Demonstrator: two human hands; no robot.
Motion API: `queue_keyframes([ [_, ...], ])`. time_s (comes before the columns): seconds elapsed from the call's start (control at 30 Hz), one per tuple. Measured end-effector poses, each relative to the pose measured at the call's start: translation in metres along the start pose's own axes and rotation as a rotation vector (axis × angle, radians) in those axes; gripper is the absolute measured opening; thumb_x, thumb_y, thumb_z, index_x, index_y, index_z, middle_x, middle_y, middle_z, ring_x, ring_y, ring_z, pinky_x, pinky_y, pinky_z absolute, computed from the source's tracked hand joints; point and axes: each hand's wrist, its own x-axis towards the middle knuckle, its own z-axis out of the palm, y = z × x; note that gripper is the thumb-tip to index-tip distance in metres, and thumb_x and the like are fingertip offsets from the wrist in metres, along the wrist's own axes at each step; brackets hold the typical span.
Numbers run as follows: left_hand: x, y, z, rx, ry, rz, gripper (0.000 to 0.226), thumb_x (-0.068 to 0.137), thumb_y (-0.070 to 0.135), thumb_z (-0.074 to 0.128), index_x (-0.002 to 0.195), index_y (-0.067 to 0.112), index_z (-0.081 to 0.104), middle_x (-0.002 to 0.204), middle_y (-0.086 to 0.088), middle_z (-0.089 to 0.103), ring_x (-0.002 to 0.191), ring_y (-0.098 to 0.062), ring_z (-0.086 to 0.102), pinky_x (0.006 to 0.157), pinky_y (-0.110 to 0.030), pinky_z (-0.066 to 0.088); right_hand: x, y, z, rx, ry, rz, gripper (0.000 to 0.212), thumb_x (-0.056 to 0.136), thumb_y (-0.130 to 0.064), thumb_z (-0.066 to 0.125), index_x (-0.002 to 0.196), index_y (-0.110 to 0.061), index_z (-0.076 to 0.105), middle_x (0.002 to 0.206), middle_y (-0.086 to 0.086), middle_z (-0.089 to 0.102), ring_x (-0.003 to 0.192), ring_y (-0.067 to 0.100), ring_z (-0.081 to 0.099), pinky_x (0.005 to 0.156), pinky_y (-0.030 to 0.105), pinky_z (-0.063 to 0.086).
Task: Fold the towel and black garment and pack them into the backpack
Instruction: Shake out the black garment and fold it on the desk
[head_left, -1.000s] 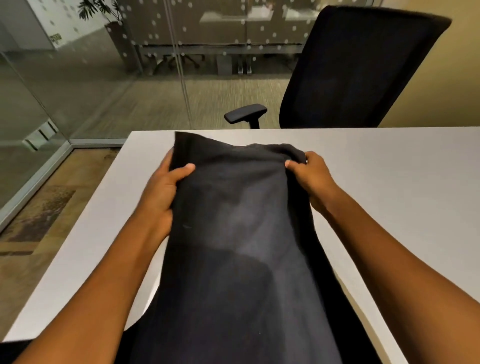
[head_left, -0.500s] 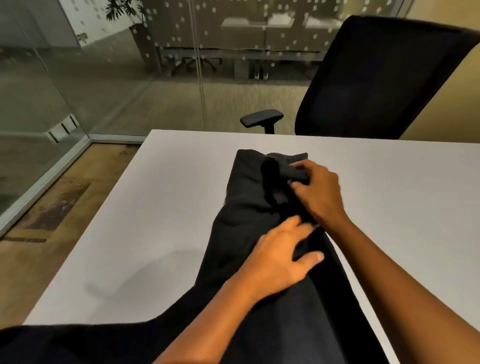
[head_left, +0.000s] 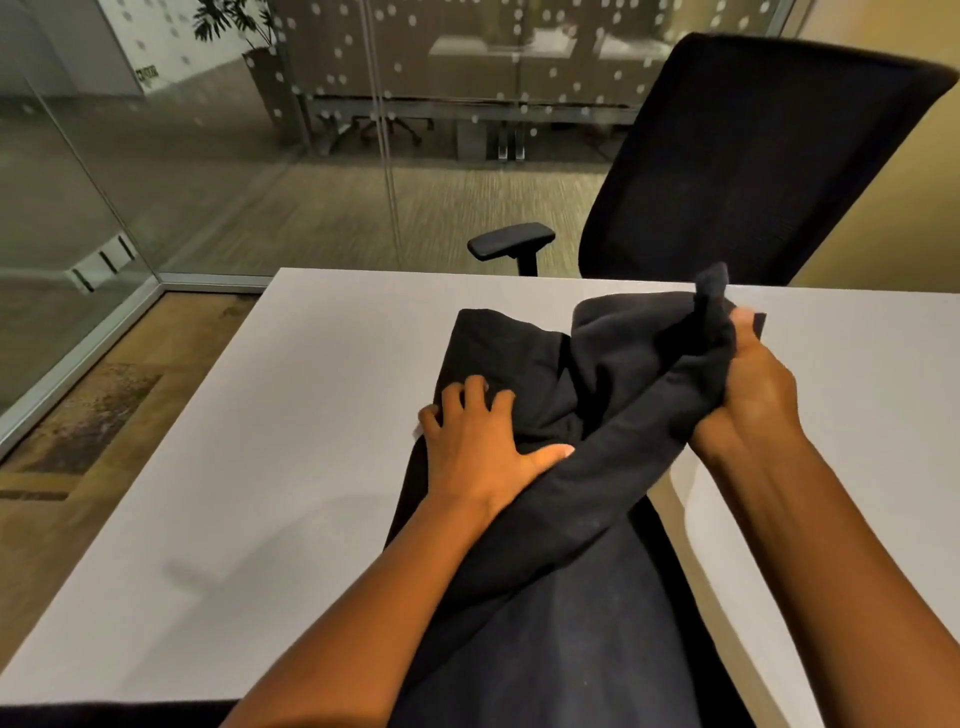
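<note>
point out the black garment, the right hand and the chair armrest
black garment (head_left: 524, 358): head view, on the flat part lying on the table.
right hand (head_left: 753, 395): head view, on the back of the hand gripping the bunched cloth.
chair armrest (head_left: 511, 241): head view, on the pad's top surface.

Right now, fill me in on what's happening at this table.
A person is working a black garment on a white table. The right hand grips a bunched end of it, lifted off the surface, while the left hand rests on the part lying on the table, fingers spread. The cloth is rumpled, not yet a neat fold, and trails off the near edge. A black office chair stands beyond the table. No towel or backpack is in view.
</note>
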Motion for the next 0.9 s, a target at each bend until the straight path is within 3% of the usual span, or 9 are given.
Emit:
queue_keyframes([
  [0.1, 0.007, -0.007, 0.004, -0.151, 0.090, -0.128, 0.038, 0.084, 0.056, 0.055, 0.102, 0.022, 0.058, 0.125, -0.005, 0.040, 0.119, -0.027, 0.039, 0.100, -0.043, 0.029, 0.001, 0.012, -0.013, 0.122, 0.005, 0.137, 0.030, 0.094, -0.050, 0.048, 0.088, -0.022, 0.057, 0.106, 0.008, 0.063, 0.087, 0.020, 0.060, 0.069, 0.032, 0.049],
  [0.17, 0.010, -0.011, -0.001, -0.240, 0.165, -0.263, 0.027, 0.087, 0.046, 0.058, 0.095, 0.020, 0.060, 0.120, -0.007, 0.042, 0.115, -0.028, 0.041, 0.099, -0.044, 0.030, -0.002, 0.018, -0.016, 0.139, -0.021, 0.171, 0.031, 0.095, -0.049, 0.045, 0.093, -0.021, 0.057, 0.109, 0.009, 0.059, 0.096, 0.021, 0.058, 0.079, 0.034, 0.050],
  [0.23, 0.012, -0.017, -0.006, -0.474, 0.248, -0.383, 0.020, 0.088, 0.042, 0.058, 0.087, 0.022, 0.060, 0.116, -0.009, 0.046, 0.107, -0.028, 0.048, 0.093, -0.043, 0.034, -0.003, 0.020, -0.014, 0.110, -0.036, 0.171, 0.031, 0.095, -0.049, 0.045, 0.093, -0.020, 0.057, 0.102, 0.009, 0.060, 0.096, 0.022, 0.058, 0.084, 0.035, 0.049],
  [0.33, 0.020, -0.034, -0.022, -0.988, 0.441, -0.600, 0.020, 0.086, 0.035, 0.061, 0.068, 0.028, 0.057, 0.106, -0.018, 0.060, 0.090, -0.032, 0.060, 0.080, -0.037, 0.049, -0.011, 0.018, 0.002, 0.163, -0.128, 0.151, 0.027, 0.095, -0.043, 0.049, 0.087, -0.019, 0.059, 0.081, 0.005, 0.061, 0.077, 0.017, 0.061, 0.068, 0.030, 0.051],
  [0.43, 0.027, -0.052, -0.043, -1.301, 0.365, -0.898, 0.015, 0.091, 0.018, 0.054, 0.102, 0.011, 0.064, 0.109, -0.020, 0.061, 0.082, -0.027, 0.060, 0.081, -0.041, 0.056, -0.020, 0.026, 0.021, 0.264, -0.217, 0.221, 0.028, 0.094, -0.041, 0.053, 0.091, -0.016, 0.063, 0.077, 0.002, 0.067, 0.064, 0.011, 0.067, 0.056, 0.024, 0.053],
  [0.5, 0.027, -0.054, -0.052, -1.444, 0.138, -0.984, 0.025, 0.093, 0.004, 0.050, 0.117, -0.002, 0.055, 0.097, -0.014, 0.057, 0.076, -0.025, 0.061, 0.063, -0.032, 0.057, -0.027, 0.038, 0.032, 0.354, -0.289, 0.334, 0.044, 0.093, -0.046, 0.050, 0.115, -0.010, 0.063, 0.105, 0.007, 0.070, 0.080, 0.015, 0.070, 0.056, 0.025, 0.056],
  [0.67, 0.025, -0.036, -0.066, -1.441, -0.332, -0.843, 0.030, 0.079, 0.019, 0.074, 0.102, 0.004, 0.062, 0.086, -0.009, 0.064, 0.070, -0.017, 0.059, 0.062, -0.025, 0.051, -0.043, 0.073, 0.039, 0.262, -0.283, 0.467, 0.056, 0.095, -0.047, 0.044, 0.132, -0.005, 0.050, 0.123, 0.019, 0.061, 0.088, 0.025, 0.067, 0.050, 0.030, 0.057],
  [0.8, 0.027, -0.024, -0.063, -1.637, -0.321, -0.597, 0.044, 0.075, 0.016, 0.076, 0.116, 0.006, 0.063, 0.112, -0.014, 0.068, 0.102, -0.027, 0.065, 0.088, -0.038, 0.053, -0.044, 0.078, 0.032, 0.412, -0.314, 0.485, 0.055, 0.095, -0.046, 0.043, 0.130, -0.004, 0.052, 0.115, 0.021, 0.064, 0.083, 0.025, 0.072, 0.056, 0.032, 0.058],
  [0.9, 0.027, -0.011, -0.062, -1.837, -0.228, -0.420, 0.050, 0.082, 0.046, 0.064, 0.120, 0.014, 0.063, 0.119, -0.006, 0.067, 0.110, -0.019, 0.063, 0.098, -0.034, 0.047, -0.042, 0.079, 0.029, 0.435, -0.363, 0.493, 0.057, 0.095, -0.047, 0.044, 0.131, -0.004, 0.051, 0.116, 0.022, 0.065, 0.088, 0.026, 0.072, 0.061, 0.034, 0.059],
])
